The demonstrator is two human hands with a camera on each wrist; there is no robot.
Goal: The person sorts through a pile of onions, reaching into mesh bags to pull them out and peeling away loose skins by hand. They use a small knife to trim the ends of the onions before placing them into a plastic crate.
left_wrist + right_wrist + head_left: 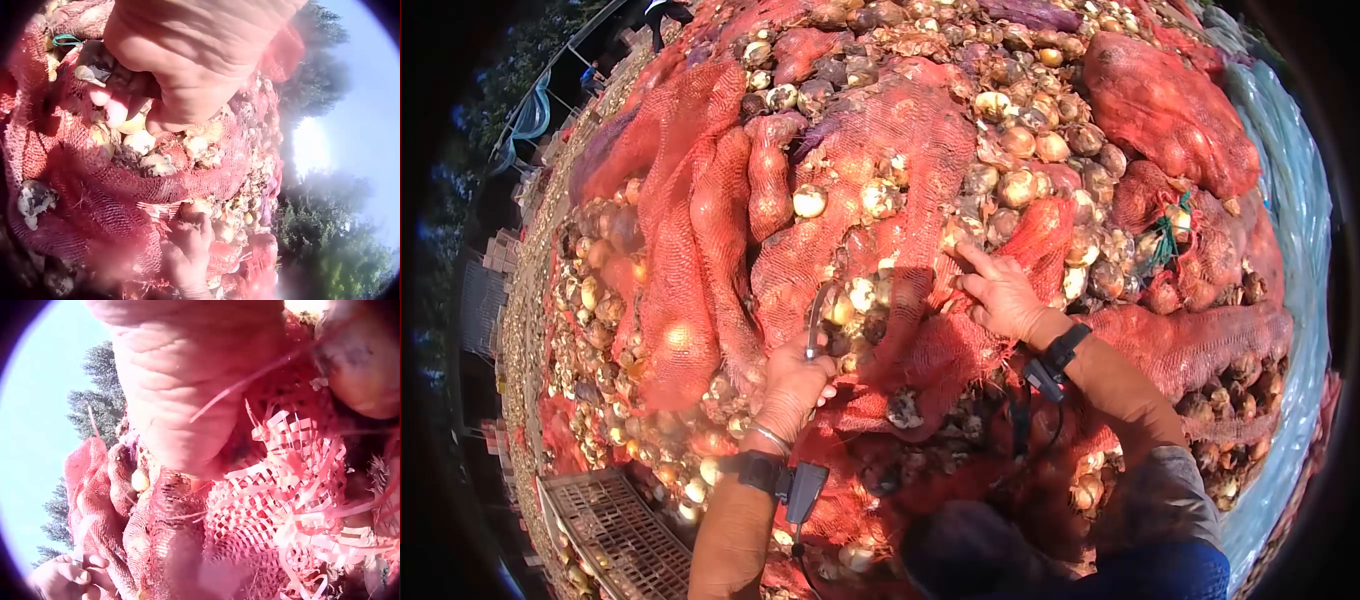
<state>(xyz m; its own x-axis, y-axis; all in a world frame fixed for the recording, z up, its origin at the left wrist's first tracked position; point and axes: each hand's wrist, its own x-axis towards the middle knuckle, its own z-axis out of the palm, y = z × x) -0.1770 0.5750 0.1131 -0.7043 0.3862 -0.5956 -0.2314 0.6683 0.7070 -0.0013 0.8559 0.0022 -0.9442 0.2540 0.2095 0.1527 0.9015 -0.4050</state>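
In the head view the left hand curls round the handle of a curved metal blade, which points up over onions. To its right, the right hand lies over red mesh netting, index finger extended towards an onion and the other fingers partly bent. The left wrist view has the left hand large at the top and the right hand on the netting below. Frayed mesh shows beneath the right hand in the right wrist view, its fingertips hidden.
Full red mesh sacks and loose onions cover the heap on all sides. A plastic crate stands at the lower left. Blue sheeting runs down the right edge. People stand far off at the top left.
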